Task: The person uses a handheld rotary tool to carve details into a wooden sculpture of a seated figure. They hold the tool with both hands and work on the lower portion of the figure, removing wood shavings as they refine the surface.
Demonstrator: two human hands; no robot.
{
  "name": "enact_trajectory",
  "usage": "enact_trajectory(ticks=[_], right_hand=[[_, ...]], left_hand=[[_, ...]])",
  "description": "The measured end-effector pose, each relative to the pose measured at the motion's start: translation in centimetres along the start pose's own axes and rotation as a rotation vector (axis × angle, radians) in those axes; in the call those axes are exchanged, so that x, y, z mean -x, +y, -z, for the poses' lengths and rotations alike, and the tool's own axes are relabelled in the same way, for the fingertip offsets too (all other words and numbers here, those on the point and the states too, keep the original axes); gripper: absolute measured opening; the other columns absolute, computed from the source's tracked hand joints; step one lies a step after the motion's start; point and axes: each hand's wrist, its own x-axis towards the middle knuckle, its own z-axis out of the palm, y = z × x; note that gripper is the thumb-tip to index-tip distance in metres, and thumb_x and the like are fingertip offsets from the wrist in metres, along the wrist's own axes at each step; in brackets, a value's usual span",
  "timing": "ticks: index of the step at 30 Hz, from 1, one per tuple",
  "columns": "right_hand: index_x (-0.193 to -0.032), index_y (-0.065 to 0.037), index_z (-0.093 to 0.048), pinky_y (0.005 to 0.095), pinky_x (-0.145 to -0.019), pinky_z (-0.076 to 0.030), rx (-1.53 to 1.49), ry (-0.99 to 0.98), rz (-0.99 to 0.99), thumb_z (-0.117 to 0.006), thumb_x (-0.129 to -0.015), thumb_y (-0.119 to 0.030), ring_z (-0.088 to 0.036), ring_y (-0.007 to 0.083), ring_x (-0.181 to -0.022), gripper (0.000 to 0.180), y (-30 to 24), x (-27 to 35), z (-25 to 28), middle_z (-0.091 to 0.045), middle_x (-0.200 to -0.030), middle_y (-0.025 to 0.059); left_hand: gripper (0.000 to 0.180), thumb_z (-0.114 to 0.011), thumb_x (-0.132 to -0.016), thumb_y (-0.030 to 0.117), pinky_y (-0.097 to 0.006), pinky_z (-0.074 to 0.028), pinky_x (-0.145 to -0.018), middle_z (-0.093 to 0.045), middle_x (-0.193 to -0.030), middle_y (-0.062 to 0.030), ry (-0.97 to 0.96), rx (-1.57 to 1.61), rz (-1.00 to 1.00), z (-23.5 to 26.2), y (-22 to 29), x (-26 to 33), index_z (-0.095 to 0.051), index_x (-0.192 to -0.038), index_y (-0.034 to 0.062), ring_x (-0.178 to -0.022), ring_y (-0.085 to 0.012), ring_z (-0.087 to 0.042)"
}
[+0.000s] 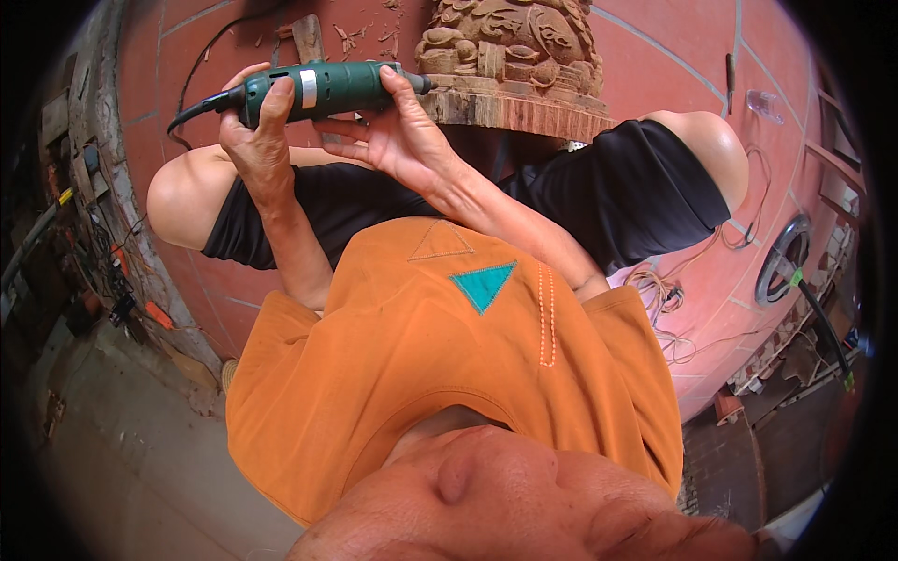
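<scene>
I hold a green electric hand grinder (327, 87) with a black cord (192, 110) in both hands, level above my knees. My left hand (254, 131) is wrapped round its rear end by the cord. My right hand (398, 131) cups its front end from below, with the thumb over the top. The tool's nose touches the left side of a carved wooden figure (510, 42) on a raw wood base (514, 110) that stands on the floor between my knees. The tool's bit is hidden against the carving.
Red floor tiles (655, 65) carry wood chips and a chisel-like tool (306, 37) near the carving. Loose thin wires (666, 299) and a round black ring (781, 262) lie to the right. Cluttered tools and cables (103, 243) line the left edge beside grey concrete (122, 449).
</scene>
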Motion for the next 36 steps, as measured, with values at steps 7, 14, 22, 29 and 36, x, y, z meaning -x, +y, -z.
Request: enact_trajectory(ticks=[7, 14, 22, 29, 36], right_hand=[[-0.125, -0.008, -0.043, 0.0525, -0.096, -0.049, 0.002, 0.007, 0.008, -0.059, -0.088, -0.053, -0.058, 0.0350, -0.111, 0.060, 0.1, 0.1, 0.2, -0.055, -0.120, 0.0155], [-0.125, -0.008, -0.044, 0.0518, -0.093, -0.051, 0.026, -0.005, 0.005, -0.059, -0.088, -0.054, -0.059, 0.0358, -0.110, 0.061, 0.1, 0.2, 0.1, -0.056, -0.118, 0.0154], [-0.129, -0.008, -0.042, 0.0519, -0.090, -0.052, 0.000, -0.066, -0.038, -0.059, -0.088, -0.053, -0.059, 0.0381, -0.110, 0.063, 0.5, 0.0, -0.1, -0.054, -0.124, 0.0190], [-0.127, -0.007, -0.043, 0.0506, -0.094, -0.051, 0.024, -0.055, 0.021, -0.061, -0.088, -0.051, -0.058, 0.0351, -0.110, 0.061, -0.3, 0.1, -0.4, -0.054, -0.121, 0.0153], [-0.126, -0.007, -0.043, 0.0488, -0.091, -0.053, 0.033, -0.040, 0.019, -0.060, -0.088, -0.052, -0.060, 0.0339, -0.107, 0.062, -0.5, 0.0, -0.1, -0.054, -0.120, 0.0147]], left_hand=[[0.039, -0.076, -0.078, 0.025, -0.023, -0.046, -0.077, -0.057, -0.089, -0.0029, -0.013, 0.006, 0.018, 0.1, -0.1, 0.2, -0.062, -0.106, 0.0014, -0.080, -0.0104, -0.055], [0.039, -0.076, -0.078, 0.024, -0.024, -0.046, -0.079, -0.057, -0.091, -0.0040, -0.002, -0.032, -0.006, 0.2, -0.1, 0.3, -0.062, -0.107, 0.0014, -0.083, -0.0117, -0.055], [0.039, -0.076, -0.078, 0.023, -0.026, -0.047, -0.083, -0.060, -0.093, -0.0057, 0.014, -0.002, -0.010, 0.9, 0.1, 0.2, -0.061, -0.106, 0.0012, -0.085, -0.0134, -0.057], [0.040, -0.075, -0.078, 0.022, -0.027, -0.048, -0.083, -0.064, -0.094, -0.0087, 0.003, 0.042, -0.040, 0.2, 0.2, 0.4, -0.059, -0.109, 0.0013, -0.086, -0.0139, -0.060], [0.041, -0.075, -0.079, 0.023, -0.028, -0.047, -0.086, -0.064, -0.096, -0.0094, 0.001, 0.044, -0.026, -0.2, 0.0, 0.3, -0.059, -0.109, 0.0006, -0.089, -0.0150, -0.060]])
